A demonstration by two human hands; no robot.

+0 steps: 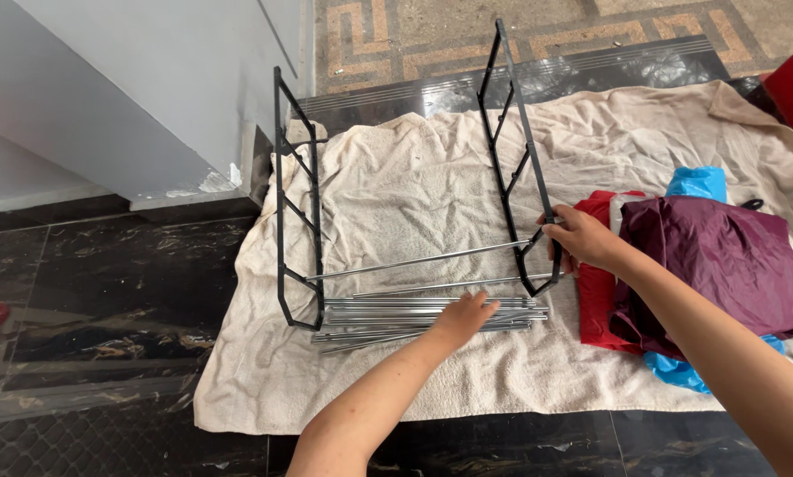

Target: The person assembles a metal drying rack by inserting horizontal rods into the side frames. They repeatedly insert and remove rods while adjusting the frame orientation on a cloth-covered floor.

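Observation:
Two black metal side frames stand upright on a beige towel, one on the left and one on the right. Two silver rods run between them near the bottom. My right hand grips the right frame where the upper rod meets it. My left hand rests palm down on a bundle of several loose silver rods lying flat on the towel between the frames.
A heap of maroon, red and blue fabric lies on the towel at the right. A grey wall or cabinet rises at the upper left. Dark polished stone floor surrounds the towel; patterned flooring lies beyond.

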